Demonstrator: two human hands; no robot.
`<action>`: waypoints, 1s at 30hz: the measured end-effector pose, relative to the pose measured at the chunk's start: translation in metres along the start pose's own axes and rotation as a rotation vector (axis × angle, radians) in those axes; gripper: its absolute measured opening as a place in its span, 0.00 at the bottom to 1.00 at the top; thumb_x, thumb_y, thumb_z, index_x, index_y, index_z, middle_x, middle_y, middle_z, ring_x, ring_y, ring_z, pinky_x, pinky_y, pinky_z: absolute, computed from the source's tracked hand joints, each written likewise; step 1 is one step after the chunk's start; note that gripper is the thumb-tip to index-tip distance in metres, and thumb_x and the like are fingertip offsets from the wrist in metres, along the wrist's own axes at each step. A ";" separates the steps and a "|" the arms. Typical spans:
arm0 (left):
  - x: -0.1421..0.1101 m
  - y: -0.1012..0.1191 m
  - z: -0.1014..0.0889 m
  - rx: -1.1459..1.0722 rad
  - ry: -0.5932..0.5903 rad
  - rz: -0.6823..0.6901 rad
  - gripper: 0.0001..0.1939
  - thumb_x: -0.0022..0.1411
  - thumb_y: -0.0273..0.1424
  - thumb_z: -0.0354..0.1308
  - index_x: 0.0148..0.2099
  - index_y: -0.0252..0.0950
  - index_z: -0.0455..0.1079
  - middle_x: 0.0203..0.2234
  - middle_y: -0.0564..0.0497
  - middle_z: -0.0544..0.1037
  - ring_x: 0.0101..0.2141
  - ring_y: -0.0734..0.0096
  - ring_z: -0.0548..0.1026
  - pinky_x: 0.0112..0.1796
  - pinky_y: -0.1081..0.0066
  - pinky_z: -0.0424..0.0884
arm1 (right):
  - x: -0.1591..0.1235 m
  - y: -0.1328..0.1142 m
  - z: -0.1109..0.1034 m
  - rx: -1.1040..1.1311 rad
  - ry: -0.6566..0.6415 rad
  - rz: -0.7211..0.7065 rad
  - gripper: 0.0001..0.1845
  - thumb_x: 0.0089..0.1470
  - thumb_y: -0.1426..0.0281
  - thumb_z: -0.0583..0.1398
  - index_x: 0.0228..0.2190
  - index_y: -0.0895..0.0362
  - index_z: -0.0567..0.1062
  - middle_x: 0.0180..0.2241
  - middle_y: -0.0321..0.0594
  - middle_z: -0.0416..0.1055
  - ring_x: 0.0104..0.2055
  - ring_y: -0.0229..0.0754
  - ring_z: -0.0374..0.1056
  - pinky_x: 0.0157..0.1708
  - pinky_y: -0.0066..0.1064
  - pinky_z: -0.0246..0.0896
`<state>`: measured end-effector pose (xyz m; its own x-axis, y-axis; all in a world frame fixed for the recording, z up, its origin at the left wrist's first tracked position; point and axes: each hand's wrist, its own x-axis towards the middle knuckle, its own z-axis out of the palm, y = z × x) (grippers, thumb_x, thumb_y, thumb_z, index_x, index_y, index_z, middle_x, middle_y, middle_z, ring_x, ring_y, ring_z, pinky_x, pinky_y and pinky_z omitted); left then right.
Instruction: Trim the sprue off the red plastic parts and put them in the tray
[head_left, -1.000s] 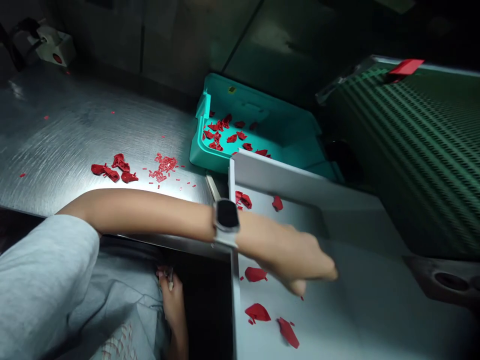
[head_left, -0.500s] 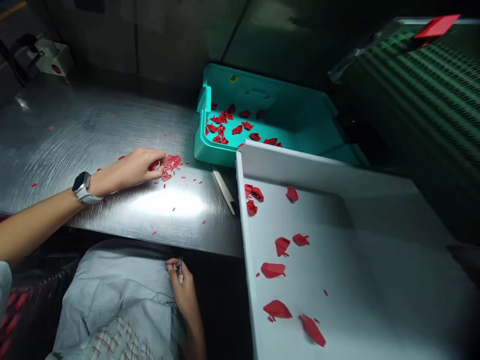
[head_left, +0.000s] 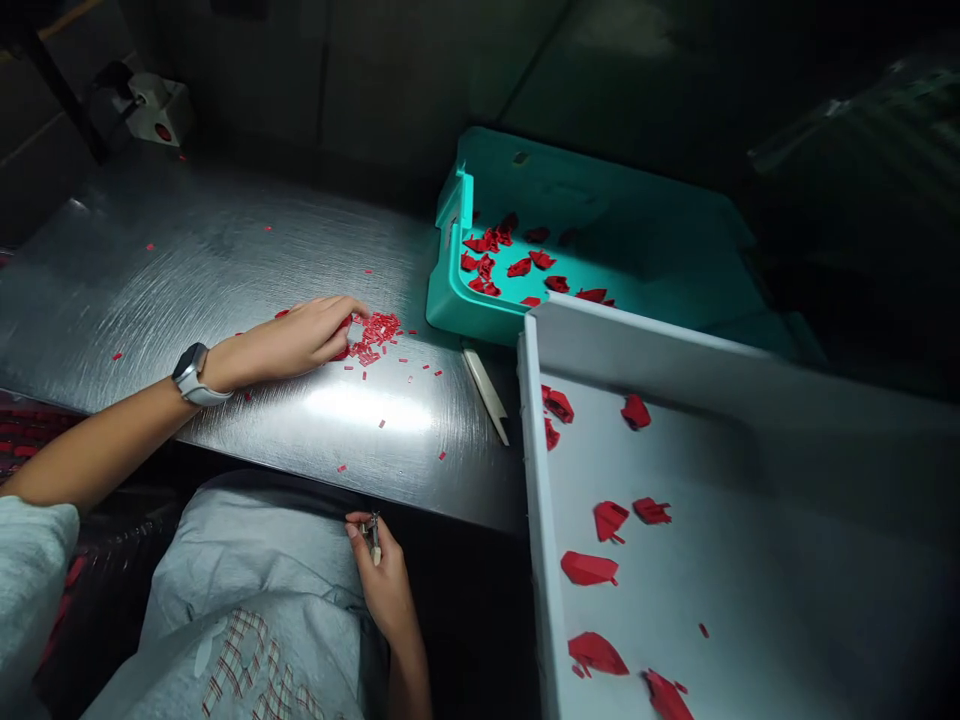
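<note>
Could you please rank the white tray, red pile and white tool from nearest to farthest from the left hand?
1. Red pile: beside the left hand.
2. White tool: right of the pile.
3. White tray: farther right, past the tool.

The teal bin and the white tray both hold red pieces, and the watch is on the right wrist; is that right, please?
Wrong wrist: the head view shows the watch on the left wrist. The teal bin and white tray both hold red pieces.

no legible txt, nos. or signs. small label (head_left: 521, 158) on teal bin (head_left: 480, 312) too dim/small to read; checked patches (head_left: 238, 650) on shirt (head_left: 255, 555) don't read as txt.
</note>
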<state>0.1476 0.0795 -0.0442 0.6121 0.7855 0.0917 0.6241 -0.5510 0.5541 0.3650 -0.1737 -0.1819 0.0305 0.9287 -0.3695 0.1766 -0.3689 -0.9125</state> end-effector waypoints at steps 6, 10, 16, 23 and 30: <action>-0.009 0.000 -0.011 -0.098 0.008 -0.042 0.28 0.75 0.33 0.49 0.73 0.32 0.56 0.48 0.42 0.83 0.46 0.59 0.80 0.60 0.50 0.64 | -0.005 -0.042 -0.007 0.077 -0.058 -0.080 0.16 0.63 0.54 0.65 0.37 0.54 0.83 0.34 0.40 0.80 0.38 0.45 0.77 0.41 0.33 0.70; -0.023 0.013 -0.010 -0.261 0.046 0.028 0.32 0.73 0.28 0.52 0.75 0.34 0.50 0.52 0.40 0.83 0.47 0.64 0.82 0.53 0.62 0.75 | -0.004 -0.073 -0.011 0.185 -0.083 -0.182 0.16 0.63 0.53 0.66 0.36 0.52 0.83 0.32 0.39 0.80 0.36 0.43 0.76 0.37 0.30 0.71; -0.063 0.059 0.009 -0.240 0.084 0.166 0.45 0.73 0.24 0.54 0.80 0.49 0.33 0.63 0.40 0.76 0.47 0.63 0.84 0.48 0.65 0.80 | 0.012 -0.118 -0.003 0.328 -0.026 -0.321 0.14 0.64 0.54 0.65 0.38 0.52 0.80 0.31 0.37 0.77 0.34 0.43 0.74 0.36 0.35 0.74; -0.088 0.088 0.013 -0.328 -0.011 0.313 0.47 0.73 0.21 0.53 0.80 0.58 0.31 0.66 0.43 0.73 0.57 0.61 0.80 0.53 0.66 0.78 | 0.022 -0.147 0.009 0.277 0.104 -0.399 0.08 0.56 0.70 0.70 0.40 0.52 0.81 0.36 0.37 0.82 0.36 0.41 0.77 0.37 0.31 0.75; -0.100 0.082 0.037 -0.724 0.175 0.158 0.42 0.66 0.26 0.68 0.75 0.51 0.56 0.50 0.45 0.82 0.36 0.72 0.79 0.41 0.73 0.79 | 0.016 -0.130 0.009 0.298 0.136 -0.439 0.09 0.61 0.60 0.67 0.38 0.52 0.81 0.36 0.40 0.81 0.38 0.46 0.78 0.39 0.35 0.76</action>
<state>0.1554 -0.0546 -0.0391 0.5438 0.7792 0.3117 0.0242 -0.3859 0.9222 0.3341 -0.1110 -0.0712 0.1468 0.9870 0.0657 -0.0840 0.0786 -0.9934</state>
